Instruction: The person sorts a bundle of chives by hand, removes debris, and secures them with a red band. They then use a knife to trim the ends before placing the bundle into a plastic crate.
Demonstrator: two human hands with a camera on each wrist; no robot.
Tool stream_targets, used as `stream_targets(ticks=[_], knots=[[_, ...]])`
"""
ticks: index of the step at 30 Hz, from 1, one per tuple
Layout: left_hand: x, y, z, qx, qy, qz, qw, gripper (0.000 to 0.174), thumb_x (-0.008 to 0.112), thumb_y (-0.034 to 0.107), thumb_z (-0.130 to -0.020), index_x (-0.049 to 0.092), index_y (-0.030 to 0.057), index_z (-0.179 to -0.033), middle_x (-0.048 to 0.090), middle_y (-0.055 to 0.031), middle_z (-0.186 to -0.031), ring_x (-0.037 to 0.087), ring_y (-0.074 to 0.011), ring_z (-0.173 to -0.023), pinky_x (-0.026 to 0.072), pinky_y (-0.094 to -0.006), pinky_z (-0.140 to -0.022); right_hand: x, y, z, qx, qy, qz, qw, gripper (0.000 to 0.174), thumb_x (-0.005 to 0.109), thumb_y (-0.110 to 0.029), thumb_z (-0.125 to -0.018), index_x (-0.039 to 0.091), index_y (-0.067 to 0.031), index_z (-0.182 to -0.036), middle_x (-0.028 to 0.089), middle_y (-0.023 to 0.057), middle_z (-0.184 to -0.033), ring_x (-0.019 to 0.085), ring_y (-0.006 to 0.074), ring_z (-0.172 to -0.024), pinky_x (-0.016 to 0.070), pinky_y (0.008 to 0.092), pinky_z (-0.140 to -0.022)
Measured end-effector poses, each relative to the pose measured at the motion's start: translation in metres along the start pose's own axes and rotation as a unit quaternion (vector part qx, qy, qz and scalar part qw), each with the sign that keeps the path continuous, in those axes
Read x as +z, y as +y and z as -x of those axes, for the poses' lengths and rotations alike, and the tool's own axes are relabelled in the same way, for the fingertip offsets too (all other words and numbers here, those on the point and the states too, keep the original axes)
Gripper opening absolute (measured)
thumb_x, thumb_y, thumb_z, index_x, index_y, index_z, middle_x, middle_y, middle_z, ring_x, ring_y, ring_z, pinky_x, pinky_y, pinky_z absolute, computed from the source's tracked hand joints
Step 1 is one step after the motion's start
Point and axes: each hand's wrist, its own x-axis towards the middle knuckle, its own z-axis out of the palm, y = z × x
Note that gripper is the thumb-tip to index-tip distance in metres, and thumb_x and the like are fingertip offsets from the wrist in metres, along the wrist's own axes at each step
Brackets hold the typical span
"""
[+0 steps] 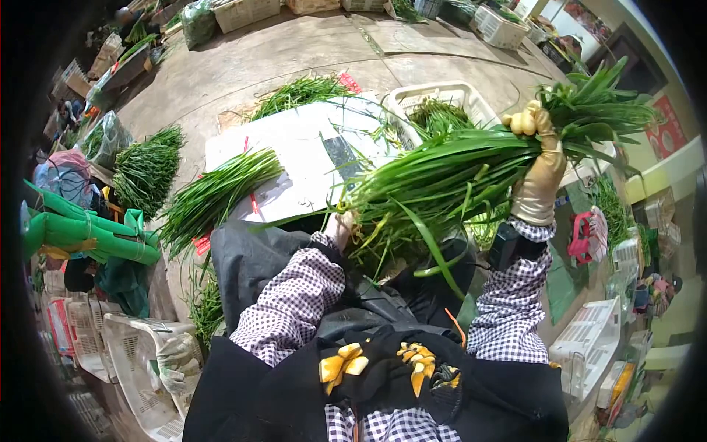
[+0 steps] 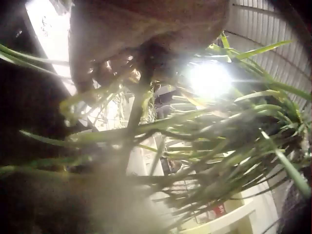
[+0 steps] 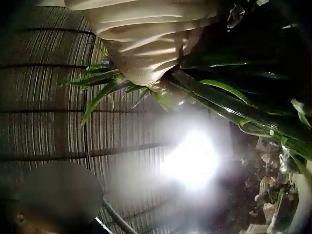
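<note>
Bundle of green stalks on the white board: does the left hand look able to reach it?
Probably yes: the bundle lies near the left hand with nothing tall between, though that hand seems busy at one end of the raised bunch.

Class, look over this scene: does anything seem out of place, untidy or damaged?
The bundle in the right hand looks ragged: yellowish strands show near the left hand, and one long leaf droops away from the rest. Loose green bits also litter the white board.
</note>
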Motion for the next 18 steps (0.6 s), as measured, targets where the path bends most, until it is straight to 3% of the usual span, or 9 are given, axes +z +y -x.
stream_targets(ticks=[2, 3, 4, 6, 8, 9, 10, 12, 18], knots=[[0.020, 0.046, 0.012, -0.103, 0.073, -0.442, 0.888, 0.030, 0.045, 0.028, -0.101, 0.063, 0.0048, -0.101, 0.062, -0.0096, -0.086, 0.060, -0.0209, -0.078, 0.0501, -0.0388, -0.066, 0.004, -0.023, -0.003, -0.041, -0.022, -0.016, 0.999, 0.020, 0.058, -0.020, -0.096, 0.060, -0.0037, -0.084, 0.052, 0.0018, -0.075, 0.055, 0.0141, -0.075, 0.0497, 0.0368, -0.083], [-0.014, 0.027, 0.013, -0.093, 0.064, -0.294, 0.949, 0.041, 0.042, 0.031, -0.101, 0.065, -0.0027, -0.103, 0.065, -0.0093, -0.077, 0.064, -0.0217, -0.074, 0.0526, -0.0315, -0.067, -0.003, -0.042, -0.006, -0.082, 0.022, 0.049, 0.995, 0.019, 0.058, -0.020, -0.096, 0.058, -0.0058, -0.083, 0.047, 0.0001, -0.073, 0.049, 0.0123, -0.072, 0.0481, 0.0376, -0.086], [-0.017, 0.038, 0.025, -0.142, 0.094, -0.291, 0.941, 0.036, 0.042, 0.027, -0.101, 0.065, -0.0010, -0.101, 0.065, -0.0077, -0.077, 0.064, -0.0165, -0.072, 0.0511, -0.0303, -0.062, -0.023, -0.057, -0.017, -0.044, -0.042, -0.139, 0.988, 0.019, 0.057, -0.020, -0.095, 0.056, -0.0069, -0.082, 0.046, -0.0005, -0.072, 0.049, 0.0124, -0.072, 0.0481, 0.0376, -0.087], [-0.005, 0.041, 0.037, -0.147, 0.054, -0.177, 0.972, 0.034, 0.046, 0.028, -0.101, 0.064, 0.0002, -0.107, 0.067, -0.0081, -0.080, 0.064, -0.0157, -0.073, 0.0516, -0.0283, -0.063, -0.035, -0.069, -0.025, -0.002, -0.064, -0.215, 0.975, 0.019, 0.056, -0.020, -0.095, 0.059, -0.0061, -0.082, 0.057, 0.0028, -0.075, 0.057, 0.0149, -0.073, 0.0496, 0.0387, -0.084], [0.024, 0.024, 0.043, -0.010, -0.144, -0.125, 0.982, 0.032, 0.051, 0.027, -0.100, 0.057, 0.0011, -0.117, 0.065, -0.0083, -0.097, 0.066, -0.0200, -0.086, 0.0554, -0.0361, -0.076, -0.056, -0.048, -0.036, 0.028, 0.138, 0.019, 0.990, 0.018, 0.055, -0.018, -0.095, 0.062, -0.0038, -0.086, 0.065, 0.0062, -0.080, 0.062, 0.0181, -0.073, 0.0508, 0.0396, -0.080], [0.095, 0.069, 0.062, -0.143, -0.149, -0.075, 0.976, 0.033, 0.055, 0.030, -0.098, 0.057, 0.0030, -0.117, 0.065, -0.0084, -0.098, 0.065, -0.0208, -0.083, 0.0550, -0.0389, -0.080, -0.093, -0.014, -0.056, -0.052, 0.014, 0.099, 0.994, 0.022, 0.056, -0.020, -0.095, 0.064, -0.0008, -0.087, 0.067, 0.0097, -0.081, 0.064, 0.0207, -0.072, 0.0525, 0.0388, -0.076], [0.115, 0.061, 0.056, -0.236, -0.124, 0.021, 0.964, 0.035, 0.053, 0.033, -0.098, 0.057, 0.0044, -0.118, 0.066, -0.0087, -0.100, 0.064, -0.0215, -0.083, 0.0539, -0.0415, -0.082, -0.096, 0.011, -0.059, -0.053, 0.011, 0.120, 0.991, 0.024, 0.060, -0.021, -0.093, 0.063, 0.0004, -0.082, 0.066, 0.0113, -0.078, 0.064, 0.0236, -0.073, 0.0536, 0.0385, -0.074], [0.125, 0.044, 0.049, -0.186, -0.118, 0.140, 0.965, 0.039, 0.051, 0.035, -0.097, 0.058, 0.0046, -0.119, 0.066, -0.0085, -0.102, 0.063, -0.0216, -0.087, 0.0529, -0.0422, -0.084, -0.113, 0.047, -0.060, 0.051, 0.126, 0.005, 0.991, 0.026, 0.064, -0.022, -0.091, 0.062, -0.0002, -0.077, 0.064, 0.0126, -0.074, 0.064, 0.0264, -0.073, 0.0542, 0.0388, -0.072], [0.139, 0.115, 0.079, -0.307, -0.182, 0.121, 0.926, 0.032, 0.055, 0.024, -0.092, 0.062, 0.0045, -0.117, 0.067, -0.0058, -0.107, 0.064, -0.0203, -0.094, 0.0542, -0.0392, -0.082, -0.163, 0.046, -0.066, 0.085, 0.122, -0.074, 0.986, 0.019, 0.063, -0.021, -0.092, 0.060, -0.0042, -0.083, 0.060, 0.0050, -0.073, 0.060, 0.0230, -0.072, 0.0534, 0.0393, -0.074]])
